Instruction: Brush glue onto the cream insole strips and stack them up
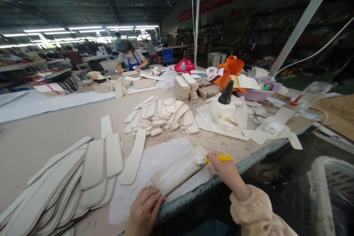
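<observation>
A yellow-handled brush (219,158) is gripped in my right hand (225,169), its white-coated bristles touching the far end of a long beige panel (177,171). A wet white film covers much of that panel. At the panel's near left end, my left hand (146,206) presses its closed fingers on the edge; the thumb is mostly hidden. White paper (118,204) lies under the panel. Just left of it rests a narrow pale strip (134,158). Farther right stands a white glue container (221,112) with a black cone on top.
Stacked long panels (55,191) fan across the left side of the table. A loose pile of smaller pieces (163,114) sits mid-table. A purple basin (257,92), a glass jar (315,94) and scissors (258,116) are at right. A co-worker (131,59) works opposite.
</observation>
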{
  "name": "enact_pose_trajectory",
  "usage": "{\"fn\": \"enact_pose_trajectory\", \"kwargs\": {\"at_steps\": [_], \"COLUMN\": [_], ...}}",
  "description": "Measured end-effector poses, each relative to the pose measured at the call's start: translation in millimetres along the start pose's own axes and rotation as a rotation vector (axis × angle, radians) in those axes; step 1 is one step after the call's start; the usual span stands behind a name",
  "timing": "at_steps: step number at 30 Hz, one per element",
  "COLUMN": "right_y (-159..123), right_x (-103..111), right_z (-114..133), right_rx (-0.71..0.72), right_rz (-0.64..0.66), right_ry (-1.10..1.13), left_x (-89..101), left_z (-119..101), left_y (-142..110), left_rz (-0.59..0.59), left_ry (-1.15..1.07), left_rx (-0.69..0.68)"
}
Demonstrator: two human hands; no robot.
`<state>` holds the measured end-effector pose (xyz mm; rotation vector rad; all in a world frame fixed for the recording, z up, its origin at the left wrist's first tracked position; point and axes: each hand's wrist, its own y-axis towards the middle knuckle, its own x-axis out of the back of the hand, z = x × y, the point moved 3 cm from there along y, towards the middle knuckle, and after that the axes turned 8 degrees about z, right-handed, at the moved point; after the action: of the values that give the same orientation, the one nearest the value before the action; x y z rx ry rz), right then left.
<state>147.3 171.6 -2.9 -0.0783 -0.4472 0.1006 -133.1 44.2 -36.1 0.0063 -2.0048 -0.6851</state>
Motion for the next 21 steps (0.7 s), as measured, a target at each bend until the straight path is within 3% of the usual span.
{"fn": "enact_pose_trajectory", "kwargs": {"at_steps": [2, 5, 9, 12, 15, 17, 19, 21], "right_y": [1, -7, -24, -37, -51, -55, -49, -38], "right_x": [15, 18, -6, -34, -56, -58, -49, -36], "right_z": [-2, 0, 7, 13, 25, 31, 30, 24], "right_rx": [0.064, 0.239, 0.503, 0.561, 0.64, 0.697, 0.701, 0.64], "right_rz": [-0.08, -0.141, -0.134, -0.044, 0.113, 0.196, 0.145, 0.006], "right_ry": [-0.108, -0.251, -0.603, -0.789, -0.746, -0.653, -0.622, -0.675], "left_x": [-0.9, -3.2, -4.0, -1.9, -0.5, -0.6, -1.1, -1.4], "left_z": [1, 2, 3, 1, 0, 0, 0, 0], "left_y": [-1, -2, -3, -2, -1, -1, -1, -1], "left_rz": [-0.01, 0.004, 0.011, -0.005, -0.005, 0.001, 0.0, -0.002], "left_ry": [0.0, -0.003, 0.0, 0.004, 0.006, 0.0, -0.011, -0.025], "left_rx": [-0.002, 0.0, 0.0, -0.009, -0.015, -0.003, 0.013, 0.025]}}
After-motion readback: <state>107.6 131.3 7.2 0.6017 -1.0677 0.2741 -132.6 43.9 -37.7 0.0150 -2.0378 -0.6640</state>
